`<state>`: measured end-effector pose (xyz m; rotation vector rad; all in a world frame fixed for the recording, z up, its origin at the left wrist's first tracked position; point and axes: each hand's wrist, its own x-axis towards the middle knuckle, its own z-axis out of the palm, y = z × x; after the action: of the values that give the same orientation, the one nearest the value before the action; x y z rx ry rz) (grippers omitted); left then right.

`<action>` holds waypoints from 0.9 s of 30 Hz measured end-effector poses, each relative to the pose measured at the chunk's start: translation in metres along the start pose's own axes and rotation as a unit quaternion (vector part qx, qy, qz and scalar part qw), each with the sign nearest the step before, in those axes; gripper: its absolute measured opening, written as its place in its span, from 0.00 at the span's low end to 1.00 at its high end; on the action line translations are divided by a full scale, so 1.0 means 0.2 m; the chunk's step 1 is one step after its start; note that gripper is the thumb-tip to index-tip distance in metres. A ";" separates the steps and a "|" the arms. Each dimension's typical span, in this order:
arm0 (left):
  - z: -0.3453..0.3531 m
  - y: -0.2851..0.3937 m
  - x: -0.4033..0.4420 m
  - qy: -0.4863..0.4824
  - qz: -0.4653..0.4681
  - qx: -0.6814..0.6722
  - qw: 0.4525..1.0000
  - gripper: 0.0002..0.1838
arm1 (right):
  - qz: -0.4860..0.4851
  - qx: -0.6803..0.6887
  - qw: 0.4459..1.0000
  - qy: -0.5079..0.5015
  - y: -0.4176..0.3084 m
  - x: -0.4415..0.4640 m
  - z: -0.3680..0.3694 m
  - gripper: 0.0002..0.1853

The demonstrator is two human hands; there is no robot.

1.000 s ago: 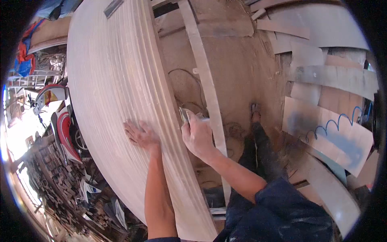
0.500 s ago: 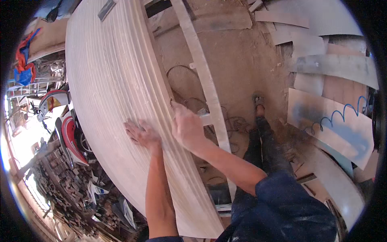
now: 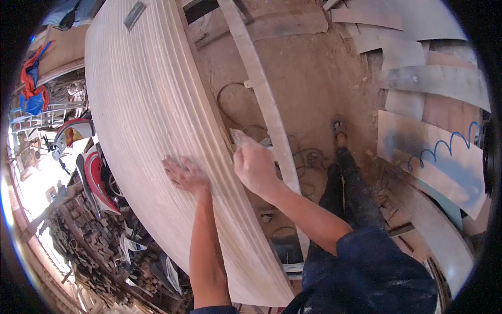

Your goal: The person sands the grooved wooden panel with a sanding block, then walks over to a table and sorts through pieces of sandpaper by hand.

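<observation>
A pale bar (image 3: 265, 109) and, farther off, a curly blue hose (image 3: 444, 145) are right of the right hand (image 3: 255, 166), which pinches a small, blurry thing (image 3: 237, 137). The ribbed board (image 3: 141, 99) lies under the left hand (image 3: 187, 176), spread flat.

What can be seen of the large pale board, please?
The board is long and whitish, perhaps wood, ridged lengthwise. It lies broad side up, stretching forward. The left hand rests flat on it; a grey block lies on its far part. The right hand is at its right edge; contact is unclear.
</observation>
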<state>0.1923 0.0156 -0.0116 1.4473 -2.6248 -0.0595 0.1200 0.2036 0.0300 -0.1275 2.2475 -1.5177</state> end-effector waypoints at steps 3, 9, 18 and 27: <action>0.01 -0.01 0.00 0.007 0.008 -0.001 1.000 0.32 | -0.034 0.000 0.999 0.028 -0.02 0.00 0.09 0.23; 0.03 -0.04 0.01 0.014 0.029 0.016 0.999 0.32 | -0.017 0.018 1.000 0.002 -0.01 0.05 -0.05 0.23; 0.00 0.01 0.00 0.002 -0.001 -0.007 1.000 0.32 | -0.030 0.010 0.999 -0.003 0.00 0.02 -0.08 0.24; 0.01 0.00 -0.01 0.009 0.010 0.002 1.000 0.31 | -0.078 -0.030 0.995 0.057 -0.08 -0.13 0.07 0.22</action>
<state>0.1931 0.0161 -0.0142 1.4170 -2.6258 -0.0377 0.1468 0.1927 0.0474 -0.2456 2.4248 -1.5737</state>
